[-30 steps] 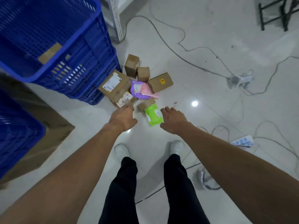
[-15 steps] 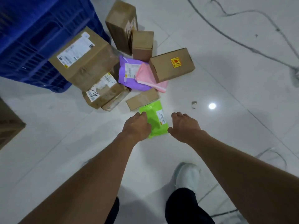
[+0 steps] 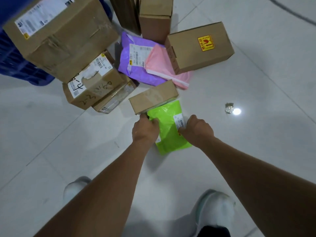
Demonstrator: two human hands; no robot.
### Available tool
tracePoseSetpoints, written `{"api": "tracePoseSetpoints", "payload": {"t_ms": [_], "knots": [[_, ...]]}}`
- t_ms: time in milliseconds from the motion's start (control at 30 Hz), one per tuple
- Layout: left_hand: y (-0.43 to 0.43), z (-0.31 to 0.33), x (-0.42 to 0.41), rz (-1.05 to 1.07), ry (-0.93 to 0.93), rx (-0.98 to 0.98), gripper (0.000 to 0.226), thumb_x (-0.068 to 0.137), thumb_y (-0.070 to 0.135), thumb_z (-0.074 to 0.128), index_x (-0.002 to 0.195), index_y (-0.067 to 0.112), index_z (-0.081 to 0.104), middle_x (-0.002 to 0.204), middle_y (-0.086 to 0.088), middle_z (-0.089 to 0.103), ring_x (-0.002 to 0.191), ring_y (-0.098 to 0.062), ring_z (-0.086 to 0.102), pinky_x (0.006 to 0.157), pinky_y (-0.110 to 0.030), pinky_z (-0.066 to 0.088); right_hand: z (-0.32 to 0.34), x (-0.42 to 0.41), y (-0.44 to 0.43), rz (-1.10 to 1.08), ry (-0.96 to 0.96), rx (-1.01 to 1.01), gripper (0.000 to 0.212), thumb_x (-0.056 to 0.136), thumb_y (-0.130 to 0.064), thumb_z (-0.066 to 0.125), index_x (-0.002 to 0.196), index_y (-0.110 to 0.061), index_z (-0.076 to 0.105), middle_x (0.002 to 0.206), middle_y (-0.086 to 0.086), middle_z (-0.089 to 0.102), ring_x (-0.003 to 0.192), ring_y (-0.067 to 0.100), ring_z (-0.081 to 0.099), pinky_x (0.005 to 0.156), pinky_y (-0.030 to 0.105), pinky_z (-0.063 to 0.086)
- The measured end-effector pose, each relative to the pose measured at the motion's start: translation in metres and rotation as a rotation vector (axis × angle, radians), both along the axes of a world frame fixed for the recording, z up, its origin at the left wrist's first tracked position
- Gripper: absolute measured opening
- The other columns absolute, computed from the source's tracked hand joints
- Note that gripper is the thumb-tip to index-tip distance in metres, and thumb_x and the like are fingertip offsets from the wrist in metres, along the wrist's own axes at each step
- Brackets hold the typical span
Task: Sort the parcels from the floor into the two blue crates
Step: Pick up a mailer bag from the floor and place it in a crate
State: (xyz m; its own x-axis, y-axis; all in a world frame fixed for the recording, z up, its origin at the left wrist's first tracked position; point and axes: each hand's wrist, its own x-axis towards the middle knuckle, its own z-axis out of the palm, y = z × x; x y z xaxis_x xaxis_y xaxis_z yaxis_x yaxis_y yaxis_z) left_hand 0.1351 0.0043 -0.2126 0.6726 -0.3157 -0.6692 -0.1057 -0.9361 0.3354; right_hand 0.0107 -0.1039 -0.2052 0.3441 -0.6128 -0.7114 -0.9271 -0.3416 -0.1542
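**Entry: pick-up of green mailer, grasp stage**

Step in hand: taking the first parcel off the floor [image 3: 51, 134]. By my reading nothing has been sorted yet from this pile; the whole heap lies in front of me.

Hands: left hand [image 3: 145, 130] has its fingers curled over the left edge of the green mailer [image 3: 168, 132]. Right hand [image 3: 196, 129] is curled on the right edge, at the white label. Both are grasping the mailer, one on each side. Whether the fingertips are already under the bag I cannot tell.

Position of the mailer: flat on the floor, nearest item of the pile. Its far edge is tucked under the small flat box [image 3: 153, 98], which lies across it.

Rest of the pile, farther off: purple mailer [image 3: 135, 65] with pink mailer [image 3: 162, 67] overlapping it, and the sticker box [image 3: 200, 47] to the right. A hand-marked box [image 3: 92, 82] and a large box [image 3: 59, 35] are to the left.

Destination: one blue crate [image 3: 10, 55] shows at the far left, partly behind the large box. The second crate is out of view.

Next move, as I judge it: draw the mailer toward me to free it from under the small flat box, then lift it. The film looks thin and slack, so it will likely sag. Risk: dragging the small flat box along.
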Motion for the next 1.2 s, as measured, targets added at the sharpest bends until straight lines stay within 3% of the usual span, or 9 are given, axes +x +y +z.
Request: {"api": "tracePoseSetpoints", "payload": {"t_ms": [267, 367, 633, 767, 833, 1200], "knots": [[-0.012, -0.01, 0.006, 0.138, 0.063, -0.013, 0.028, 0.098, 0.027, 0.051, 0.121, 0.016, 0.063, 0.129, -0.012, 0.061, 0.119, -0.037, 0.055, 0.099, -0.039, 0.046, -0.008, 0.001, 0.001, -0.193, -0.02, 0.152, 0.041, 0.084, -0.041, 0.062, 0.116, -0.016, 0.067, 0.115, 0.01, 0.068, 0.107, 0.031, 0.062, 0.082, 0.03, 0.045], [-0.009, -0.009, 0.006, 0.181, 0.094, -0.012, 0.03, 0.099, 0.029, 0.052, 0.123, 0.016, 0.062, 0.131, -0.009, 0.06, 0.121, -0.035, 0.055, 0.102, -0.039, 0.045, -0.001, -0.001, -0.002, -0.231, -0.026, 0.158, 0.034, 0.088, -0.035, 0.059, 0.113, -0.012, 0.065, 0.113, 0.012, 0.067, 0.108, 0.032, 0.061, 0.079, 0.029, 0.042], [0.003, 0.047, -0.017, 0.363, 0.19, -0.038, 0.027, 0.093, 0.028, 0.056, 0.112, 0.012, 0.065, 0.116, -0.012, 0.066, 0.11, -0.036, 0.062, 0.096, -0.043, 0.051, 0.062, -0.011, -0.01, -0.347, -0.061, 0.188, 0.031, 0.088, -0.02, 0.054, 0.117, -0.01, 0.058, 0.119, 0.015, 0.063, 0.111, 0.034, 0.058, 0.09, 0.036, 0.048], [0.023, 0.07, -0.027, 0.516, 0.306, -0.109, 0.032, 0.067, 0.033, 0.055, 0.092, 0.016, 0.067, 0.098, -0.016, 0.071, 0.096, -0.039, 0.07, 0.083, -0.053, 0.058, 0.126, -0.017, -0.01, -0.412, -0.111, 0.193, 0.029, 0.088, -0.015, 0.052, 0.115, -0.01, 0.061, 0.115, 0.013, 0.064, 0.109, 0.032, 0.059, 0.087, 0.035, 0.048], [0.028, 0.095, -0.03, 0.525, 0.341, -0.124, 0.031, 0.063, 0.032, 0.054, 0.088, 0.017, 0.066, 0.092, -0.015, 0.071, 0.091, -0.038, 0.071, 0.079, -0.053, 0.059, 0.167, -0.022, -0.009, -0.428, -0.129, 0.183, 0.029, 0.088, -0.015, 0.052, 0.116, -0.013, 0.061, 0.117, 0.011, 0.064, 0.111, 0.031, 0.058, 0.088, 0.034, 0.047], [0.041, 0.361, -0.008, 0.507, 0.3, -0.2, 0.038, 0.058, 0.026, 0.056, 0.084, 0.006, 0.072, 0.088, -0.019, 0.074, 0.085, -0.035, 0.073, 0.076, -0.051, 0.061, 0.447, -0.006, 0.016, -0.47, -0.247, 0.161, 0.034, 0.088, -0.009, 0.049, 0.119, -0.017, 0.059, 0.119, 0.011, 0.065, 0.11, 0.032, 0.061, 0.094, 0.039, 0.049]]}}
